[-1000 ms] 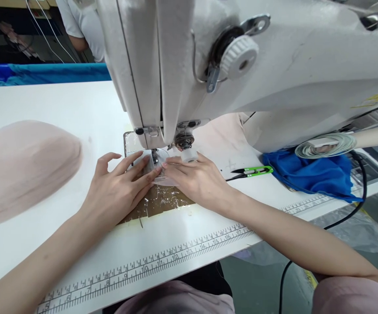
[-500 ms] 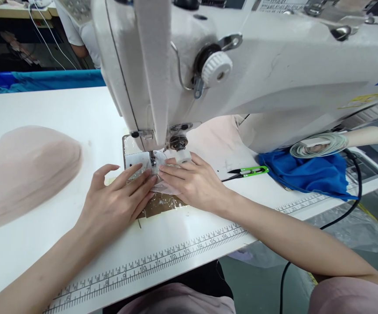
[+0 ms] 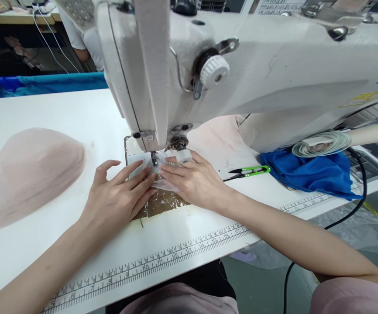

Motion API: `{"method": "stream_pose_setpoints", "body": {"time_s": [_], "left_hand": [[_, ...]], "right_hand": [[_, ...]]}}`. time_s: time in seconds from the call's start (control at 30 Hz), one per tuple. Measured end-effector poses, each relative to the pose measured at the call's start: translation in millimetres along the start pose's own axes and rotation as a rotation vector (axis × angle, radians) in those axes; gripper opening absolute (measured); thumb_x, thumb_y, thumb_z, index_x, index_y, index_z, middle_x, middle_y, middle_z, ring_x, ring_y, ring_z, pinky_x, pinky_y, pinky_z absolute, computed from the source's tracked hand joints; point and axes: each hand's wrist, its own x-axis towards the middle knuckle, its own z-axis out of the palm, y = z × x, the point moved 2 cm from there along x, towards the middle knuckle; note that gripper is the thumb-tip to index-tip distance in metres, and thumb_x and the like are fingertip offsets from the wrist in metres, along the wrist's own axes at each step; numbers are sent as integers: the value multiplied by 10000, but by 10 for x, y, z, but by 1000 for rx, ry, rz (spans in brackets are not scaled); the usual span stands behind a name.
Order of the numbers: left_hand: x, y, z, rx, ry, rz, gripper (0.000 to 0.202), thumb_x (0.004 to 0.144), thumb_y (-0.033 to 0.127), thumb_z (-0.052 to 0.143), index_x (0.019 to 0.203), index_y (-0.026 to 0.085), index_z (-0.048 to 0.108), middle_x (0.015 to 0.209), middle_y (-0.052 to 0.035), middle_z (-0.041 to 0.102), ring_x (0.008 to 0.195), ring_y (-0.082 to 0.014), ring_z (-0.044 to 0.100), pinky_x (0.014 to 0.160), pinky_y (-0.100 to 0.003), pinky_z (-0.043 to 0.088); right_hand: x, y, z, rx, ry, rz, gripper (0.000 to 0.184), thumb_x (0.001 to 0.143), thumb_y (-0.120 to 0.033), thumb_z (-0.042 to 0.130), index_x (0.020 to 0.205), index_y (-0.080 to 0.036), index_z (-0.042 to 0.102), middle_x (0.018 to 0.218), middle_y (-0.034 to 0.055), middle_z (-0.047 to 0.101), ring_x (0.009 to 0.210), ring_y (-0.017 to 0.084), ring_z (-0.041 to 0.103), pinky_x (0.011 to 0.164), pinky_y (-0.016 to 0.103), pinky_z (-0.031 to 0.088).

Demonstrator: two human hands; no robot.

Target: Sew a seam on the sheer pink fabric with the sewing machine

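Observation:
My left hand (image 3: 118, 196) lies flat, fingers spread, pressing a small sheer pale piece of fabric (image 3: 166, 185) onto the bed of a white sewing machine (image 3: 241, 74). My right hand (image 3: 194, 179) presses the same piece from the right, fingertips close to the needle and presser foot (image 3: 154, 159). The fingertips of both hands almost meet just in front of the foot. Brown tape under clear film (image 3: 163, 203) covers the table beneath the hands. Most of the fabric piece is hidden by my fingers.
A stack of pinkish mesh pieces (image 3: 25, 174) lies at the left of the white table (image 3: 61, 117). Green thread snips (image 3: 249, 171), a blue cloth (image 3: 310, 174) and a coil of tape (image 3: 323, 145) sit at the right. A ruler strip (image 3: 163, 257) runs along the front edge. A person in white (image 3: 84, 37) stands behind.
Both hands have stayed on the fabric at the needle, barely shifting. The view has tilted slightly, so the machine sits lower in the picture.

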Motion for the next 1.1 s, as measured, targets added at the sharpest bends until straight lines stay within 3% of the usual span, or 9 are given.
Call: {"method": "stream_pose_setpoints", "body": {"time_s": [0.27, 0.83, 0.93, 1.03, 1.1], "left_hand": [[15, -35, 29, 44, -21, 36, 279, 991, 255, 508, 1235, 200, 630, 1209, -56, 714, 1161, -298, 644, 931, -516, 375], [14, -40, 57, 64, -23, 22, 282, 995, 296, 510, 1229, 195, 631, 1193, -48, 724, 1161, -276, 642, 965, -498, 355], [11, -7, 48, 66, -5, 18, 282, 991, 291, 518, 1222, 177, 635, 1185, -66, 726, 1150, -282, 646, 953, -494, 357], [3, -17, 52, 52, -3, 16, 298, 990, 314, 520, 1239, 188, 625, 1214, -76, 713, 1161, -281, 639, 950, -491, 361], [-15, -75, 43, 45, -20, 28, 306, 990, 342, 518, 1243, 206, 621, 1238, -70, 701, 1177, -282, 630, 954, -498, 368]], "right_hand": [[26, 22, 25, 20, -36, 9, 237, 946, -138, 519, 1045, -145, 734, 1105, 57, 758, 1056, 212, 669, 1045, 437, 439], [52, 27, 7, -1, -114, 32, 281, 945, -122, 476, 1097, -133, 713, 1157, 66, 740, 1036, 214, 666, 1072, 453, 407], [54, 49, -8, 46, -100, 55, 320, 983, -302, 491, 1127, -114, 705, 1173, 74, 733, 1081, 227, 652, 1099, 450, 380], [69, 83, -36, 112, -102, 115, 547, 945, -572, 491, 1151, -109, 698, 1200, 91, 720, 1159, 253, 621, 1119, 459, 357], [79, 92, -62, 105, -127, 145, 619, 935, -627, 469, 1149, -94, 698, 1212, 123, 710, 1183, 263, 610, 1121, 467, 350]]}}
